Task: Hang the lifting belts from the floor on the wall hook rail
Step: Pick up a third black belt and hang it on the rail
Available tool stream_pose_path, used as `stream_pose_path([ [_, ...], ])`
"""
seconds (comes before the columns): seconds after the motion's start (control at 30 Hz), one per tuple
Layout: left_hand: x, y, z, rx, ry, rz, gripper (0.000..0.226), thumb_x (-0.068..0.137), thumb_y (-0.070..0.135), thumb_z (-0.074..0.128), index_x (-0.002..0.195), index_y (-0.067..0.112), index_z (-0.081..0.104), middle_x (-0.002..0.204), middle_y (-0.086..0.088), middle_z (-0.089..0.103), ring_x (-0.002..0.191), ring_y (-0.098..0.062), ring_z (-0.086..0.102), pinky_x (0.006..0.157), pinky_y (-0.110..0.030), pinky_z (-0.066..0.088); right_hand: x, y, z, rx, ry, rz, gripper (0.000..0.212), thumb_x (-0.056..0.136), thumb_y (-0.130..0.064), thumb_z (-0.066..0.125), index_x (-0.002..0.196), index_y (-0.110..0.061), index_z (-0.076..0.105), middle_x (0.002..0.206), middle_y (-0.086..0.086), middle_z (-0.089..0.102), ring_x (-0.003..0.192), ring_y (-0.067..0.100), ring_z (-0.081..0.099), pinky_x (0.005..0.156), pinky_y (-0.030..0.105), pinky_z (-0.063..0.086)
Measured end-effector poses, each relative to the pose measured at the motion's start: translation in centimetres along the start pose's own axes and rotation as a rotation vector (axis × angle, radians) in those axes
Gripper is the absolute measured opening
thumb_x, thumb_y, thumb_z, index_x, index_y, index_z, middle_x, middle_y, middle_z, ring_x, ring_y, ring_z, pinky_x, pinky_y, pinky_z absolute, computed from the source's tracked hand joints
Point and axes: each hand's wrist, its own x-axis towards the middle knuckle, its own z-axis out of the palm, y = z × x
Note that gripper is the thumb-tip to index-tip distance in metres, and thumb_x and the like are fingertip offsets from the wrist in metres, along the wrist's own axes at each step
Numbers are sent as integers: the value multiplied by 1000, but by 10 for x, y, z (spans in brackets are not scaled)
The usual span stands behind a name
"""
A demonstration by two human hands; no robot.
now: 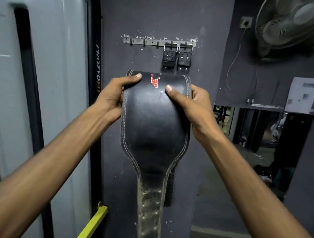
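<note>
Both hands grip one black leather belt point(155, 118) in front of the dark wall point(207, 24). The left hand point(114, 97) holds its wide part at 9 o'clock, with the thumb on the front face. The right hand point(190, 106) holds it at 3 o'clock, thumb also on the front. The narrow end with holes hangs down toward 6 o'clock. At 12 o'clock from the belt is the hook rail point(140, 41) on the wall. Two hanging belts point(177, 57) are on its hooks at the right end, by their metal buckles.
</note>
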Motion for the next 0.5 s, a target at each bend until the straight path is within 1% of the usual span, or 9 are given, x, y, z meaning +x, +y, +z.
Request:
stream_pose_path([
  [0.07, -4, 0, 5, -39, -37, -28, 15, 89, 17, 66, 98, 7, 73, 97, -9, 75, 93, -25, 71, 102, -42, 52, -26, 7, -5, 10, -70, 16, 36, 84, -16, 83, 114, -3, 70, 108, 10, 79, 96, 19, 77, 83, 30, 61],
  [0.17, -4, -2, 5, -53, -58, -47, 20, 88, 17, 66, 105, 7, 70, 101, -11, 72, 96, -29, 69, 103, -49, 50, -69, 33, -7, -45, -134, 57, 49, 79, -10, 85, 124, -11, 65, 115, -1, 78, 104, 10, 74, 89, 23, 59],
  [0.23, -1, -6, 1, -47, -37, -51, 26, 85, 15, 70, 110, 6, 68, 106, -14, 70, 105, -33, 65, 107, -54, 45, -81, 50, -10, -102, -181, 116, 53, 77, -8, 87, 124, -12, 65, 116, -2, 77, 105, 7, 74, 89, 22, 58],
  [0.3, 0, -8, -4, -44, -45, -50, 37, 83, 15, 71, 118, 5, 63, 120, -18, 64, 115, -36, 59, 110, -57, 41, -81, 57, -13, -123, -261, 180, 49, 76, -8, 87, 120, -12, 68, 111, -3, 79, 102, 7, 74, 85, 19, 57],
  [0.37, 0, -8, -9, -28, -76, -41, 36, 83, 15, 70, 118, 5, 63, 119, -19, 63, 113, -37, 61, 109, -57, 43, -67, 55, -13, -88, -313, 231, 41, 79, -22, 85, 117, -15, 70, 105, -8, 80, 98, 5, 75, 84, 21, 56],
  [0.4, 0, -7, -12, -8, -90, -17, 29, 84, 15, 69, 111, 5, 65, 111, -17, 65, 106, -35, 65, 106, -55, 46, -55, 50, -12, -27, -312, 272, 40, 83, -34, 82, 116, -15, 70, 104, -7, 79, 98, 8, 74, 88, 26, 56],
  [0.43, -2, -6, -15, 38, -108, 23, 23, 84, 14, 68, 105, 5, 66, 103, -16, 66, 95, -33, 68, 101, -51, 50, -42, 44, -11, 74, -300, 316, 47, 84, -45, 77, 119, -14, 70, 108, -1, 78, 101, 14, 74, 96, 34, 55],
  [0.47, -4, -5, -18, 120, -123, 78, 20, 84, 15, 67, 102, 5, 66, 97, -15, 67, 86, -30, 68, 93, -46, 53, -28, 36, -9, 195, -278, 355, 58, 85, -53, 73, 126, -12, 69, 113, 10, 74, 104, 25, 71, 104, 39, 50],
  [0.5, -7, -4, -20, 213, -139, 140, 21, 84, 16, 67, 102, 5, 66, 94, -14, 68, 81, -28, 67, 85, -41, 54, -16, 27, -6, 319, -254, 387, 71, 84, -57, 72, 134, -8, 65, 117, 22, 64, 105, 35, 63, 109, 42, 45],
])
